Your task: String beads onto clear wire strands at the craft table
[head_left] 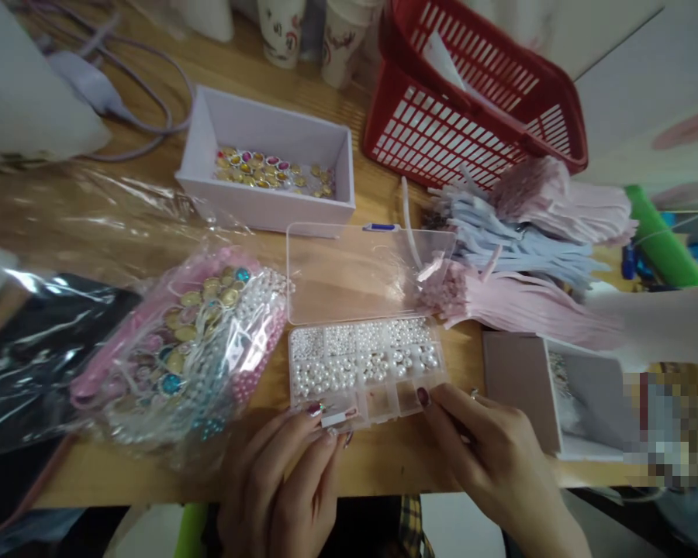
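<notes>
A clear divided bead box (364, 368) lies near the table's front edge, its transparent lid (349, 271) folded back. White pearl beads of several sizes fill its back and middle compartments. My left hand (285, 473) is at the front left corner, fingers curled and closed on the box's edge, beside a small white strip (333, 418). At the front right corner, my right hand (488, 449) grips the box, one fingertip over a front compartment with no beads. The undersides of both hands are hidden.
Bagged bead strings (209, 341) lie left of the box. Behind it are a white tray (279, 201) of gems and a red basket (477, 101). Pink and blue strap bundles (523, 248) and another open box (517, 387) are at right. Paper cups (343, 39) stand behind.
</notes>
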### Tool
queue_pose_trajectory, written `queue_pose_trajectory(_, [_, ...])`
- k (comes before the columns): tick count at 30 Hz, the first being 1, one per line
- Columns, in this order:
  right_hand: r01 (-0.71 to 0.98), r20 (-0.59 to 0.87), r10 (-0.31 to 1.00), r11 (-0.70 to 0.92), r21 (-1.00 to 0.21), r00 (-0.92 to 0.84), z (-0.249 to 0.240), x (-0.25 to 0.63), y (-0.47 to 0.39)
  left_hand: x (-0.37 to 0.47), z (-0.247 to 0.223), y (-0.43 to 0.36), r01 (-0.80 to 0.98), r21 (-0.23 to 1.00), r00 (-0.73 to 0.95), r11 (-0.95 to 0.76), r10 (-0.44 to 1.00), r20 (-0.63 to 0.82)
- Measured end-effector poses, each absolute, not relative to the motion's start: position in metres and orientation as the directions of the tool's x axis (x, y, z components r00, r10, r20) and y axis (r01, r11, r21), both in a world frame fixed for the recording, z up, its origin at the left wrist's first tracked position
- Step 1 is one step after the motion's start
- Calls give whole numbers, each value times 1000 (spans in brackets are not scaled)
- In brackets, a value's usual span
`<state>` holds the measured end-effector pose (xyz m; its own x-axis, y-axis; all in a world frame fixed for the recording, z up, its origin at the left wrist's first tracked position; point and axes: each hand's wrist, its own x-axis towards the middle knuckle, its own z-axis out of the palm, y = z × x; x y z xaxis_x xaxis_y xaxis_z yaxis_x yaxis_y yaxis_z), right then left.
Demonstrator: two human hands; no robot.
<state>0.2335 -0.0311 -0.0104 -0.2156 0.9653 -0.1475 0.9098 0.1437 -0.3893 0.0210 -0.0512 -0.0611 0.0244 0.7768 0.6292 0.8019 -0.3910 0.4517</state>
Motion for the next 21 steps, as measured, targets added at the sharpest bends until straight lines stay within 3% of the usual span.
queue_pose_trajectory(6, [902,-218,945,140,-409,-245,-6,230,-17,25,-64,-59,788,465,14,-405,766,643])
queue_pose_trajectory(14, [951,-128,959,222,-216,-253,-16,230,-13,28,-65,-63,795,464,-20,-390,748,664])
queue_pose_trajectory(21, [916,-106,968,174,-361,-226,-21,234,-16,30,-67,-65,814,463,-51,-351,751,659])
